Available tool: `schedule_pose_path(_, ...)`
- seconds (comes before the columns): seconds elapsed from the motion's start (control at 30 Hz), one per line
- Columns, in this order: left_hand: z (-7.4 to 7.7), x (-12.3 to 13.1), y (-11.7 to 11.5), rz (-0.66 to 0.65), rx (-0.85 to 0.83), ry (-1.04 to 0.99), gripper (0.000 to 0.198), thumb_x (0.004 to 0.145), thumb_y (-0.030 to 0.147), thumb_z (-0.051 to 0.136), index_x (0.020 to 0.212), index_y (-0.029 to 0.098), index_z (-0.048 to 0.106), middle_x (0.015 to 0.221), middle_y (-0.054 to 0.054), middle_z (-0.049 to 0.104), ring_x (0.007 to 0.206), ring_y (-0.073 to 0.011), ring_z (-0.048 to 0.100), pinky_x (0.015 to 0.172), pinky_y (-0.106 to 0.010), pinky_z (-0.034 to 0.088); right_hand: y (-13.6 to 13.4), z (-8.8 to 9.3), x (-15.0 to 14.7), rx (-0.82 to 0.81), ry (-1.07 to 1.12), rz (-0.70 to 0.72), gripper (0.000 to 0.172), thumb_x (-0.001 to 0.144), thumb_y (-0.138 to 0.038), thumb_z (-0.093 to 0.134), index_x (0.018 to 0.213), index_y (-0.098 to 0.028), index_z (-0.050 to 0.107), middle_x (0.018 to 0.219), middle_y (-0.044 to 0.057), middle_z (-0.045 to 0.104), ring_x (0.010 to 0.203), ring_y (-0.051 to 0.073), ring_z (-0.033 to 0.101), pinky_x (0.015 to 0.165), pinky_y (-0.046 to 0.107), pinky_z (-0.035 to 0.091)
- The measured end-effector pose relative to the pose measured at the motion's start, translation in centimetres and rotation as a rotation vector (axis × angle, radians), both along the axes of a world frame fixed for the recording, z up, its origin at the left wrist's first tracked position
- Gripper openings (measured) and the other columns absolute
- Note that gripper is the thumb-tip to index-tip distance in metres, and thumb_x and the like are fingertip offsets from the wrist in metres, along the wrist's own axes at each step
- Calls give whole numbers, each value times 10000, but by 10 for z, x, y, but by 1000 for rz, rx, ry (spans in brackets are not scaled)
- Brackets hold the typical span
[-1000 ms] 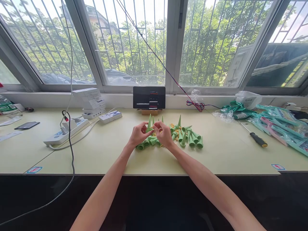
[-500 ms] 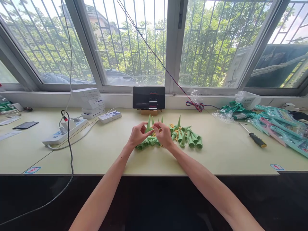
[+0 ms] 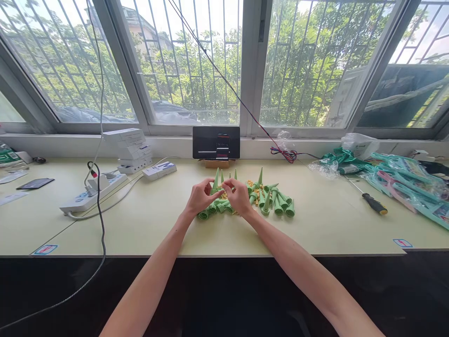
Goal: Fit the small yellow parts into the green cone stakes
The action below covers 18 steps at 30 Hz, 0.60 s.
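Observation:
A pile of green plastic cones lies on the pale table, some standing upright, mixed with small yellow bits. My left hand is closed in a pinch on one upright green cone above the pile. My right hand is closed too, its fingertips meeting the left hand's at that cone. What the right fingers pinch is too small to make out.
A dark phone stands on a holder behind the pile. A power strip with cables and stacked white boxes sit at left. A screwdriver and bagged teal packages lie at right.

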<state>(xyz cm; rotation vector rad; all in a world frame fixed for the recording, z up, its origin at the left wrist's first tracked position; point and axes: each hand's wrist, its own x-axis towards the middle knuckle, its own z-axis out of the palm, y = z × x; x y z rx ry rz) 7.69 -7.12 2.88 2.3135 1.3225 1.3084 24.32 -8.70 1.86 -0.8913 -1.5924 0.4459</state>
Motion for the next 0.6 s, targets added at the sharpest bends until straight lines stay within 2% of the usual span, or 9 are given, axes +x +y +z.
schedule_pose_path(0.6,-2,-2,3,48,46,6,404,712,448,718,988,175,604,605,67,418,501,-89,391,537,-222,357,2,-1,0,-23,-22,29,173,852,-291,565,729,-184,621,705,9,662,631,131,558,585,234,419)
